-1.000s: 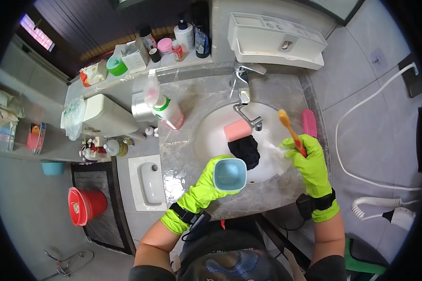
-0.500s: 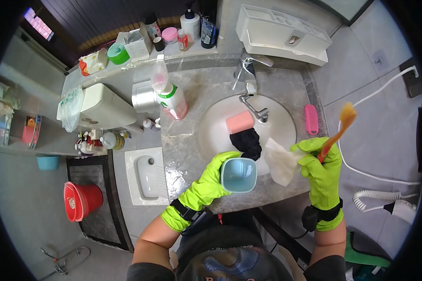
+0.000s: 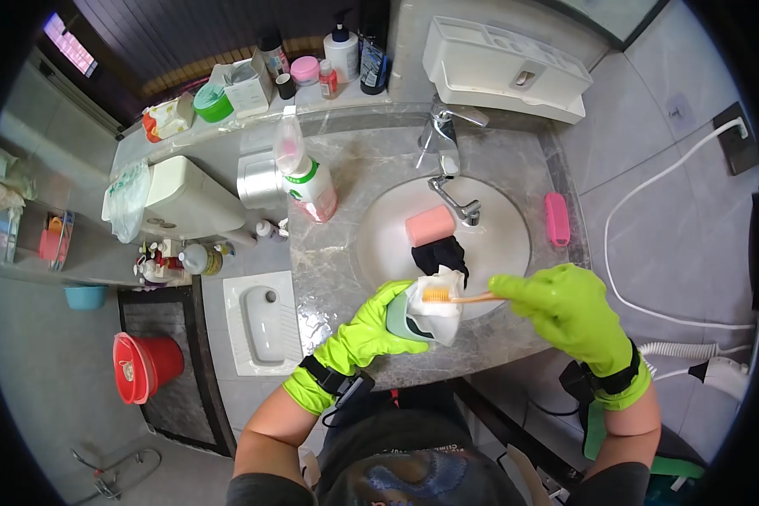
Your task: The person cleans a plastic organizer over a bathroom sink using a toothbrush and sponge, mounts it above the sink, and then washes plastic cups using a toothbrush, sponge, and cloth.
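Note:
In a green rubber glove, my left hand (image 3: 379, 325) is wrapped round a light blue cup (image 3: 399, 314) at the sink's front edge. A white tissue (image 3: 439, 322) lies at the cup's mouth. My gloved right hand (image 3: 565, 308) pinches an orange toothbrush (image 3: 474, 298), whose bristles rest against the tissue. Beyond the cup, a black cloth (image 3: 438, 255) and a pink block (image 3: 430, 226) lie in the white sink (image 3: 506, 240). The cup's inside is largely hidden by the tissue.
The chrome faucet (image 3: 447, 152) stands behind the sink. A pink case (image 3: 557, 219) lies right of it on the grey counter (image 3: 346, 244). At left stands a spray bottle (image 3: 312, 192). Toiletries line the back ledge; a white rack (image 3: 506, 72) hangs above.
My right hand has swung the toothbrush down and left onto the cup. The tissue, earlier hanging from that hand, is now at the cup's mouth. The cup has tilted.

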Motion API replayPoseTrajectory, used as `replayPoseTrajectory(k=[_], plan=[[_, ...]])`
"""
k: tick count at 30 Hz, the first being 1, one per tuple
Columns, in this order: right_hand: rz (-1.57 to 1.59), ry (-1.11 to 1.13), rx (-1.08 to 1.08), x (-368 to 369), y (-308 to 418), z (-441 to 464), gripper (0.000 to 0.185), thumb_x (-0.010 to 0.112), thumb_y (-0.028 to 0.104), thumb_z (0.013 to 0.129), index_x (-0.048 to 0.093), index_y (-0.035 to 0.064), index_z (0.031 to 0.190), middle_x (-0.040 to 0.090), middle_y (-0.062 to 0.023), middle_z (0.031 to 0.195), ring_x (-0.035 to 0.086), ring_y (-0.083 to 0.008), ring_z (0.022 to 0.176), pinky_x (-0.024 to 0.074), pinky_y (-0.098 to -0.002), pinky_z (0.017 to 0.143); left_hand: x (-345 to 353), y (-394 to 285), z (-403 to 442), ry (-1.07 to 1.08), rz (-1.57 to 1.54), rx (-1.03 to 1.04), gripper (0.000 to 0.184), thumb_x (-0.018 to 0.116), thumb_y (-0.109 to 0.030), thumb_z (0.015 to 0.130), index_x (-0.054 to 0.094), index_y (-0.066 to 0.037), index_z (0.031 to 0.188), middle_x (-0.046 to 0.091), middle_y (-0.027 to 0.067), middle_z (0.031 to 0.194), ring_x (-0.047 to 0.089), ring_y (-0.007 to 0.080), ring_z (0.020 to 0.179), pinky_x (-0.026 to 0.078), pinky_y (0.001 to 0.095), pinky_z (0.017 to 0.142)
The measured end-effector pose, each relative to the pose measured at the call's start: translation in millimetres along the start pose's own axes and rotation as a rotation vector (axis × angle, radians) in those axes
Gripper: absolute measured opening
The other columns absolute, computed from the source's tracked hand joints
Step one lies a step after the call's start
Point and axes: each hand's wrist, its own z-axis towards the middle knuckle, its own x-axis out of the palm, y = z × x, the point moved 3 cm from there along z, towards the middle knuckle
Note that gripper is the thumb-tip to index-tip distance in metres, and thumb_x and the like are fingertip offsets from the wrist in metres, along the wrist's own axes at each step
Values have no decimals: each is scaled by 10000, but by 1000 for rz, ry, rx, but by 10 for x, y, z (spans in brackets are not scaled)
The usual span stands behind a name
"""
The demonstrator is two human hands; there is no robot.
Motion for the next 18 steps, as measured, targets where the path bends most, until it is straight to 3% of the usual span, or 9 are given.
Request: replayPoseTrajectory(k=[1,4,5,7,10,11,15,18], plan=[[-140,13,-62,-78,132,53,385,659,103,832,703,94,1214,657,-59,745,606,-262,617,473,-410,553,1,-27,-1,19,-25,1,927,956,-60,624,498,-67,1430,613,52,1298,595,172,1175,534,347,966],[-301,141,-154,128,206,179,223,644,108,838,727,87,1043,612,-79,688,577,-290,561,441,-437,498,13,-115,88,120,52,-89,893,948,-40,624,530,-64,1414,639,43,1263,608,164,1144,531,349,972],[-396,201,-166,324,183,192,258,642,114,831,717,95,1078,623,-84,709,604,-291,584,465,-439,519,52,-147,122,124,180,5,838,943,-34,626,573,-52,1377,665,35,1214,615,151,1119,532,346,961],[-597,323,-192,764,46,216,334,639,126,818,697,110,1146,645,-93,750,658,-293,629,511,-442,559,174,-136,205,178,182,-72,828,965,-56,607,592,-46,1346,681,31,1197,625,140,1105,529,333,951],[-78,309,-306,794,-36,277,166,599,110,865,655,84,1020,643,-125,728,628,-352,584,493,-469,522,142,-23,244,193,172,-108,813,974,-69,604,605,-41,1329,694,19,1166,632,119,1072,541,317,907],[-100,447,-236,810,-15,221,279,595,126,879,666,157,1147,677,-120,791,666,-354,652,522,-472,570,88,7,239,187,160,-106,817,973,-66,605,604,-44,1333,693,20,1167,632,118,1070,542,315,902],[111,235,-19,985,-189,143,440,583,149,922,624,277,1341,704,-85,905,686,-333,769,535,-447,630,61,-140,197,40,5,-230,731,919,-110,686,602,-61,1344,688,25,1166,644,146,1054,531,320,896],[113,152,-26,1049,-341,289,405,572,159,938,627,271,1323,691,-93,875,673,-336,745,525,-454,615,38,-144,188,70,-11,-281,664,879,-132,730,601,-57,1328,685,28,1131,646,161,1035,511,317,902]])
